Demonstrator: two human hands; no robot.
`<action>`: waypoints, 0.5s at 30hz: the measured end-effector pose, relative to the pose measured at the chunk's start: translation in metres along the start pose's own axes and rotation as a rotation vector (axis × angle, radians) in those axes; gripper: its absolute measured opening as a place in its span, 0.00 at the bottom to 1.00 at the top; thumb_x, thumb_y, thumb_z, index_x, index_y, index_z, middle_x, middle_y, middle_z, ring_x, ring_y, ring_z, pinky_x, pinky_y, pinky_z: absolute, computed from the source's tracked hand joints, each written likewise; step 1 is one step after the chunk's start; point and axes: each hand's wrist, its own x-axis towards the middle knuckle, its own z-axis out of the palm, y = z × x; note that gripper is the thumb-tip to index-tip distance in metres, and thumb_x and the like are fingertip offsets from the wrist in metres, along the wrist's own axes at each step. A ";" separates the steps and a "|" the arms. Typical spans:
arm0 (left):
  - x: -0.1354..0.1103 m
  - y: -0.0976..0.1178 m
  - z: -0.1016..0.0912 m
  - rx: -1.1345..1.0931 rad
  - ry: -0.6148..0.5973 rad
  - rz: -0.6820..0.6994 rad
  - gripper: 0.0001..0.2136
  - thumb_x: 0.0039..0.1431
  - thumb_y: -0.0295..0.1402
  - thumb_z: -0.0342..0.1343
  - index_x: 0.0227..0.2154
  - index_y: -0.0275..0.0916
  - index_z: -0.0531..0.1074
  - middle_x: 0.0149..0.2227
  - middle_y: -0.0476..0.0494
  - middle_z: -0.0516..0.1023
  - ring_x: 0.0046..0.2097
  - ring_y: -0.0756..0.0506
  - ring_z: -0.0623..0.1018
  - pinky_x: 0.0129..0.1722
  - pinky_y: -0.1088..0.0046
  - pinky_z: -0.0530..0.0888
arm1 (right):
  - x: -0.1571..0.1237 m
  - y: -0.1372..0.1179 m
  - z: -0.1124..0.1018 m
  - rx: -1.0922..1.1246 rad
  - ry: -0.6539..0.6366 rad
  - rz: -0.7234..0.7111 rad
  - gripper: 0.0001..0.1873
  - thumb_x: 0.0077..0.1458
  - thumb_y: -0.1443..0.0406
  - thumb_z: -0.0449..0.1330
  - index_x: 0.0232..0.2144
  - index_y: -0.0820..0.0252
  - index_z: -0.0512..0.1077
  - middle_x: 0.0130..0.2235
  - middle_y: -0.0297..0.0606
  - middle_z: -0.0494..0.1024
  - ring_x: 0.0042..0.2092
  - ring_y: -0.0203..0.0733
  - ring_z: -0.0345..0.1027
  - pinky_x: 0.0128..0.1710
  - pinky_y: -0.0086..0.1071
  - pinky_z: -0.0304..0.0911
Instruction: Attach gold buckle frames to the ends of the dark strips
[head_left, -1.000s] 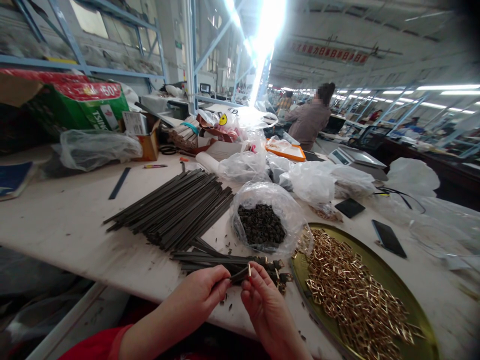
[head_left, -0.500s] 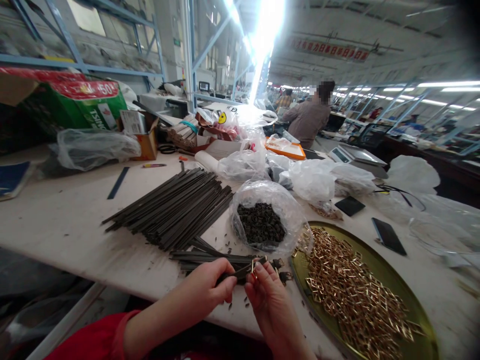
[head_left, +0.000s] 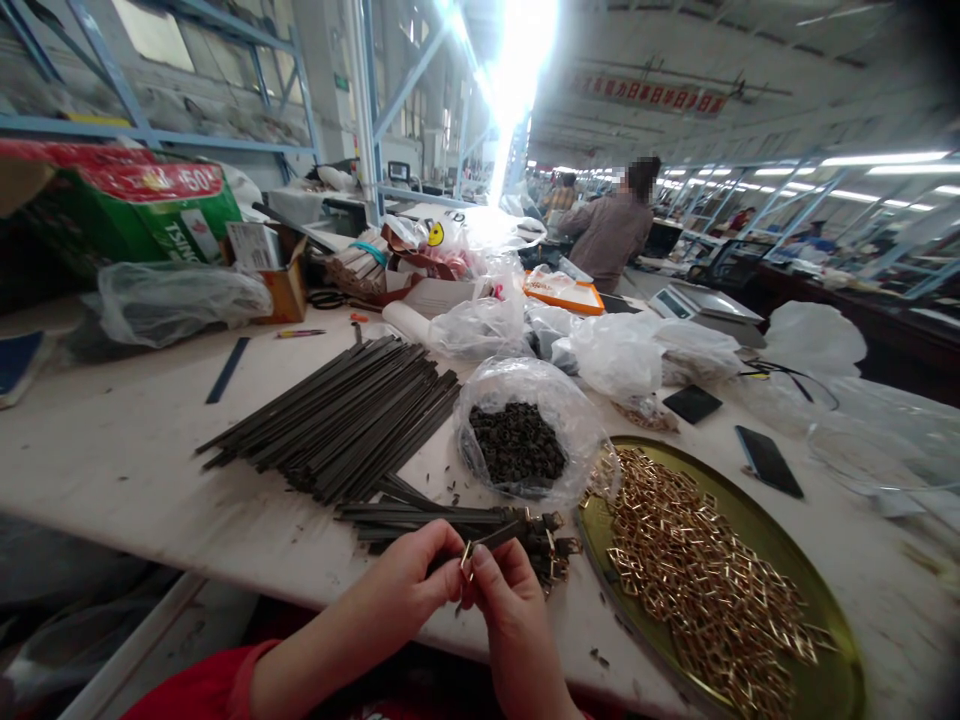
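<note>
Olive tray (head_left: 834,682): gold buckles (head_left: 697,570); clear bag (head_left: 583,440): black pieces (head_left: 514,445); left hand (head_left: 424,570), right hand (head_left: 514,595): grip pinching single buckle (head_left: 466,562).

Open tabletop (head_left: 112,440) left of the strip pile (head_left: 337,418) gives free passage, while the plastic bag (head_left: 576,430) and round tray (head_left: 825,592) obstruct the right side.
</note>
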 end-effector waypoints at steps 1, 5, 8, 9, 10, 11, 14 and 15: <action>-0.001 0.000 0.000 0.019 0.021 -0.007 0.09 0.53 0.37 0.47 0.25 0.38 0.64 0.24 0.51 0.69 0.28 0.49 0.68 0.29 0.75 0.64 | 0.000 0.001 -0.002 -0.096 0.025 -0.067 0.09 0.51 0.58 0.59 0.30 0.58 0.68 0.26 0.29 0.68 0.26 0.32 0.58 0.27 0.26 0.57; -0.005 0.000 -0.002 0.000 0.058 -0.065 0.10 0.49 0.40 0.48 0.22 0.39 0.60 0.20 0.55 0.63 0.24 0.50 0.63 0.26 0.75 0.61 | -0.004 0.001 -0.012 -0.546 0.085 -0.474 0.00 0.49 0.66 0.60 0.27 0.56 0.71 0.27 0.33 0.70 0.31 0.37 0.63 0.33 0.30 0.58; -0.008 0.002 -0.004 -0.075 0.069 -0.076 0.11 0.47 0.42 0.48 0.22 0.39 0.60 0.20 0.55 0.61 0.24 0.51 0.63 0.25 0.76 0.61 | -0.010 -0.007 -0.017 -0.661 -0.067 -0.588 0.08 0.52 0.68 0.57 0.35 0.53 0.73 0.32 0.36 0.73 0.36 0.40 0.65 0.36 0.31 0.59; -0.009 0.003 -0.005 -0.084 0.073 -0.082 0.11 0.47 0.42 0.49 0.22 0.39 0.60 0.20 0.55 0.61 0.23 0.51 0.63 0.25 0.76 0.61 | -0.012 -0.012 -0.017 -0.651 -0.111 -0.565 0.10 0.54 0.67 0.55 0.38 0.52 0.73 0.33 0.37 0.73 0.37 0.40 0.65 0.38 0.32 0.58; -0.011 0.003 -0.005 -0.083 0.074 -0.088 0.12 0.47 0.42 0.49 0.22 0.39 0.60 0.20 0.55 0.62 0.23 0.51 0.63 0.25 0.76 0.61 | -0.012 -0.016 -0.017 -0.620 -0.140 -0.521 0.11 0.56 0.65 0.53 0.39 0.52 0.73 0.33 0.37 0.74 0.38 0.41 0.65 0.39 0.32 0.58; -0.012 0.003 -0.006 -0.076 0.071 -0.093 0.11 0.47 0.42 0.49 0.22 0.38 0.61 0.20 0.55 0.62 0.23 0.51 0.63 0.25 0.76 0.61 | -0.012 -0.022 -0.016 -0.574 -0.167 -0.456 0.12 0.57 0.62 0.51 0.39 0.52 0.73 0.32 0.37 0.73 0.37 0.41 0.65 0.39 0.32 0.58; -0.015 0.001 -0.008 -0.085 0.050 -0.111 0.11 0.47 0.41 0.49 0.24 0.37 0.63 0.19 0.56 0.61 0.23 0.52 0.62 0.24 0.77 0.60 | -0.007 -0.035 -0.013 -0.345 -0.286 -0.170 0.13 0.53 0.55 0.55 0.35 0.56 0.74 0.26 0.33 0.70 0.30 0.37 0.63 0.32 0.29 0.57; -0.015 0.000 -0.008 -0.100 0.046 -0.119 0.11 0.46 0.41 0.49 0.24 0.37 0.63 0.19 0.56 0.61 0.22 0.52 0.61 0.23 0.77 0.59 | -0.005 -0.038 -0.013 -0.256 -0.328 -0.070 0.14 0.49 0.54 0.59 0.33 0.57 0.73 0.25 0.32 0.70 0.28 0.35 0.61 0.30 0.28 0.56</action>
